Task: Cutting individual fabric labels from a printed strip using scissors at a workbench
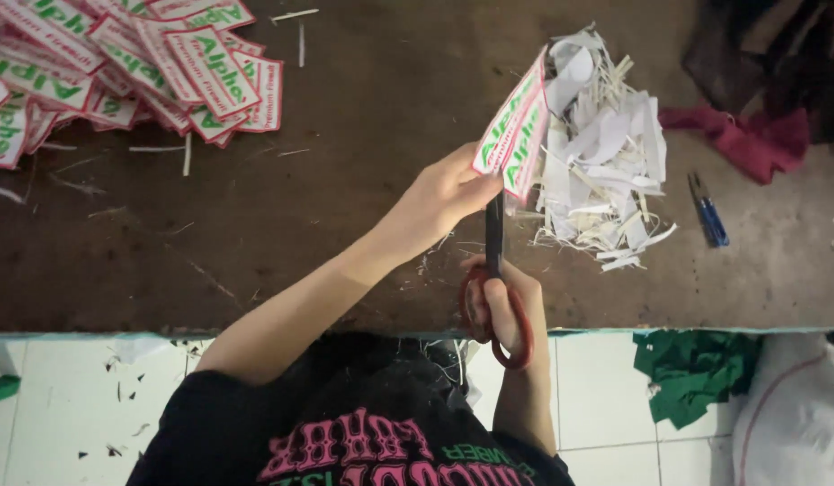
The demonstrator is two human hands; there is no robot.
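Work surface: we see a dark brown, scuffed wooden table (255,225) filling the upper part of the view.
Table edge: a thin pale teal front lip (705,330) runs along it.
Floor: we see white square floor tiles (66,405) below, sprinkled with small dark scraps.
Light: dim and even over the table, brighter on the tiles.
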